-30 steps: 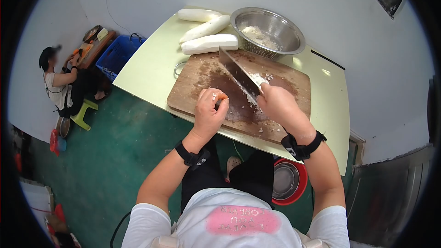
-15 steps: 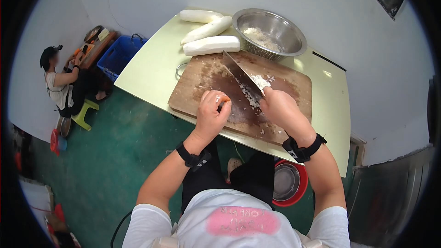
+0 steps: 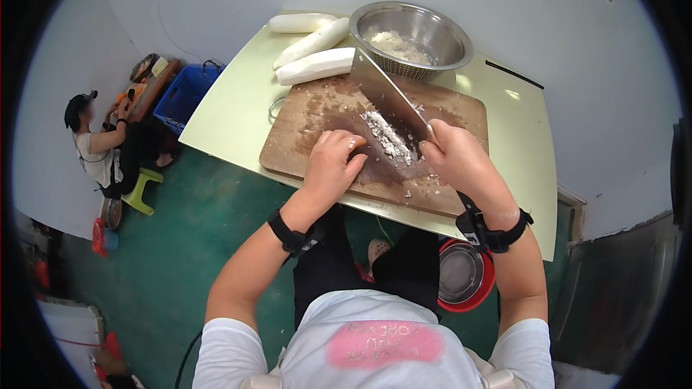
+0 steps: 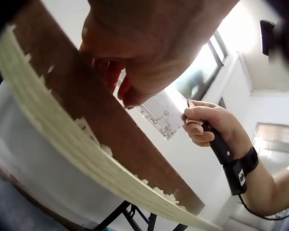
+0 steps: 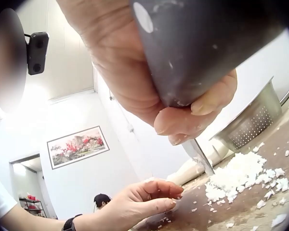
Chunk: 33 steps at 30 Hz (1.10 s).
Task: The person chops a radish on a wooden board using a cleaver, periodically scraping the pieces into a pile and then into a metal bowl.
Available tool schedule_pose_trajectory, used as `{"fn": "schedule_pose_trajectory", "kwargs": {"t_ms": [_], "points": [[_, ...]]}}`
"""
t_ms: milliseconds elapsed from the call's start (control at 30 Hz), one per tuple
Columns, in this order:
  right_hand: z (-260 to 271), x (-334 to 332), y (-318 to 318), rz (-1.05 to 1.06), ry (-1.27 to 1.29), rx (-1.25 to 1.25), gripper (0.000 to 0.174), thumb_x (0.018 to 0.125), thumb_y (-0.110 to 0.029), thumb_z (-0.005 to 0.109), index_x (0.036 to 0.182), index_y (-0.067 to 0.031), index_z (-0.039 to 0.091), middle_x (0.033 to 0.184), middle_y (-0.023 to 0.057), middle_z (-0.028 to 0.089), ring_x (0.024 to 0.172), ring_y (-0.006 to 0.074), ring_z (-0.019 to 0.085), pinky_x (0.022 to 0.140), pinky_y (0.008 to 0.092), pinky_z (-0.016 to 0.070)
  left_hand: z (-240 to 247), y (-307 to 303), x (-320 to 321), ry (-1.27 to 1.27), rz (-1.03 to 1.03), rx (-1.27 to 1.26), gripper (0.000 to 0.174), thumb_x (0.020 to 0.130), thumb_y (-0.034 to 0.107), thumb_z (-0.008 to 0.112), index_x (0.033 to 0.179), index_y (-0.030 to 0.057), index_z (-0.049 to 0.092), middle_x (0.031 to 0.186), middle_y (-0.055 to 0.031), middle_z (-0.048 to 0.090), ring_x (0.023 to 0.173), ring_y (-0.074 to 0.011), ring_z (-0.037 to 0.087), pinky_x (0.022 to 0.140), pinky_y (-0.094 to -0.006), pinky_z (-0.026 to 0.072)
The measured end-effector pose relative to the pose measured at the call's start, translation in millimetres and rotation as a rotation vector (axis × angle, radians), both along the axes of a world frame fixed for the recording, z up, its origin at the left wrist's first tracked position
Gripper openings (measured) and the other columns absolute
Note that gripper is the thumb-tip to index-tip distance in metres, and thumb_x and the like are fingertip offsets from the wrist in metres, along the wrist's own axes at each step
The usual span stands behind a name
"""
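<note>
My right hand [image 3: 461,162] grips the cleaver [image 3: 389,94] by its dark handle, seen close in the right wrist view. The blade slants up-left over the wooden cutting board [image 3: 303,115]. A strip of chopped white bits [image 3: 388,137] lies left of the blade; in the right wrist view the bits form a heap [image 5: 238,174] beside the blade's edge. My left hand [image 3: 331,169] is at the board's near left part, fingers loosely bent, holding nothing [image 5: 142,202]. Whether it touches the board I cannot tell. The cleaver blade [image 4: 161,113] shows beyond it in the left wrist view.
Three white radishes [image 3: 315,66] lie behind the board, beside a steel colander [image 3: 450,54] holding white bits. A blue basket [image 3: 189,94] and a seated person [image 3: 97,144] are at the left. Below the table's near edge sits a red basin [image 3: 486,281].
The cleaver has moved right relative to the board, and more of its blade face shows. My left thumb and fingers have spread apart a little. The head view has shifted slightly.
</note>
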State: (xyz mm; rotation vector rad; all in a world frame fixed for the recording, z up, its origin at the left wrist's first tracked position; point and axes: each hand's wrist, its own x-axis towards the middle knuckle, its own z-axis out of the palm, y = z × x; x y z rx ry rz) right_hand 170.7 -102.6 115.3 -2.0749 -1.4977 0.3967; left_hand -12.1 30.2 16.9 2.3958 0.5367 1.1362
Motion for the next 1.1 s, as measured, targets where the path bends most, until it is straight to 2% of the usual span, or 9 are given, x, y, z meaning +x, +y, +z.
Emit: {"fn": "schedule_pose_trajectory", "kwargs": {"t_ms": [100, 233, 300, 433, 667, 1100], "points": [[1, 4, -13, -0.029, 0.086, -0.028, 0.019, 0.086, -0.015, 0.055, 0.087, 0.0036, 0.054, 0.077, 0.0286, 0.06, 0.076, 0.0477, 0.059, 0.07, 0.0527, 0.0456, 9, 3, 14, 0.137, -0.078, 0.082, 0.018, 0.08, 0.01, 0.067, 0.097, 0.003, 0.067, 0.097, -0.0132, 0.063, 0.095, -0.0322, 0.059, 0.085, -0.0407, 0.049], [-3, 4, -22, -0.113, 0.246, -0.099, 0.018, 0.087, -0.015, 0.055, 0.087, 0.0033, 0.054, 0.077, 0.0287, 0.061, 0.077, 0.0479, 0.059, 0.069, 0.0525, 0.0459, 3, -1, 39, 0.29, -0.047, 0.101, 0.013, 0.08, 0.012, 0.068, 0.091, 0.0041, 0.068, 0.094, -0.0127, 0.064, 0.094, -0.033, 0.06, 0.082, -0.0423, 0.0489], [-15, 8, -25, -0.043, 0.08, 0.022, 0.018, 0.087, -0.015, 0.054, 0.087, 0.0029, 0.054, 0.077, 0.0286, 0.061, 0.076, 0.0466, 0.06, 0.069, 0.0529, 0.0462, -2, -4, 46, 0.328, -0.019, 0.103, 0.011, 0.079, 0.012, 0.068, 0.088, 0.0041, 0.068, 0.092, -0.0126, 0.063, 0.093, -0.0333, 0.06, 0.081, -0.0428, 0.0489], [-28, 2, -22, -0.003, -0.11, 0.011, 0.019, 0.086, -0.016, 0.054, 0.087, 0.0025, 0.056, 0.077, 0.027, 0.063, 0.077, 0.0449, 0.063, 0.07, 0.0538, 0.0486, -3, -14, 47, 0.269, 0.078, 0.075, 0.009, 0.078, 0.012, 0.069, 0.081, 0.0035, 0.068, 0.087, -0.0124, 0.062, 0.089, -0.0338, 0.06, 0.08, -0.0437, 0.0484], [-33, -8, -2, 0.082, -0.231, -0.009, 0.016, 0.085, -0.014, 0.056, 0.087, 0.0019, 0.06, 0.074, 0.0239, 0.065, 0.075, 0.0419, 0.066, 0.07, 0.05, 0.0524, -7, -17, 42, 0.241, 0.103, 0.073, 0.009, 0.076, 0.01, 0.069, 0.082, 0.0041, 0.067, 0.088, -0.0125, 0.061, 0.09, -0.0336, 0.058, 0.08, -0.0447, 0.0468], [-27, -17, 4, 0.077, -0.219, -0.032, 0.016, 0.086, -0.013, 0.056, 0.087, 0.0025, 0.06, 0.075, 0.0252, 0.066, 0.075, 0.0416, 0.066, 0.07, 0.0493, 0.0531, -14, -21, 41, 0.184, 0.141, 0.136, 0.008, 0.076, 0.01, 0.068, 0.083, 0.0062, 0.066, 0.091, -0.0104, 0.06, 0.092, -0.0316, 0.057, 0.08, -0.0432, 0.0453]]}}
